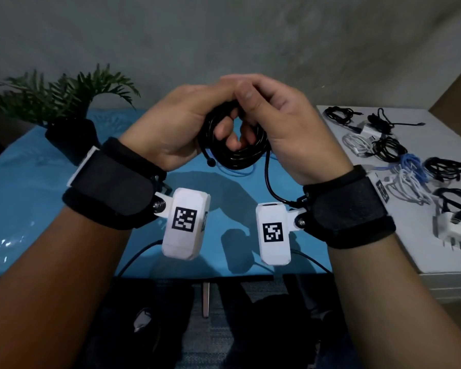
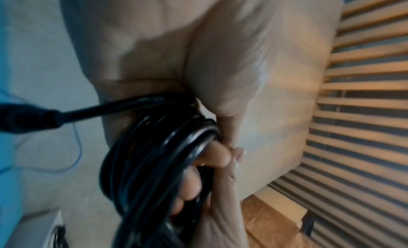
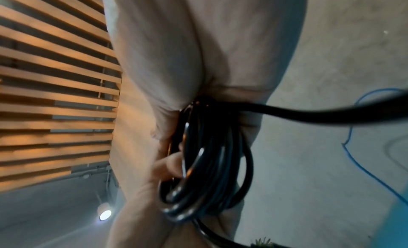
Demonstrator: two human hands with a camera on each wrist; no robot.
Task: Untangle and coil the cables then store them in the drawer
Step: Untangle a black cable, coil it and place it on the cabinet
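Note:
A black cable wound into a coil (image 1: pixel 232 145) hangs in the air above the blue table (image 1: pixel 37 195). My left hand (image 1: pixel 176 123) grips its left side with fingers curled through the loops. My right hand (image 1: pixel 274 121) grips its right side, the thumb pressed on the top. A black plug end (image 1: pixel 210 162) sticks out below the left hand. The coil (image 2: pixel 154 156) fills the left wrist view, its plug (image 2: pixel 24 119) at the left edge. In the right wrist view the coil (image 3: pixel 209 164) sits between both hands, and a loose black strand (image 3: pixel 331 114) runs off right.
A white cabinet top (image 1: pixel 357 222) at the right carries several coiled black, white and blue cables (image 1: pixel 399 153) and a white charger (image 1: pixel 455 227). A thin blue cable (image 1: pixel 240 173) lies on the table under the coil. A potted plant (image 1: pixel 64 102) stands at the back left.

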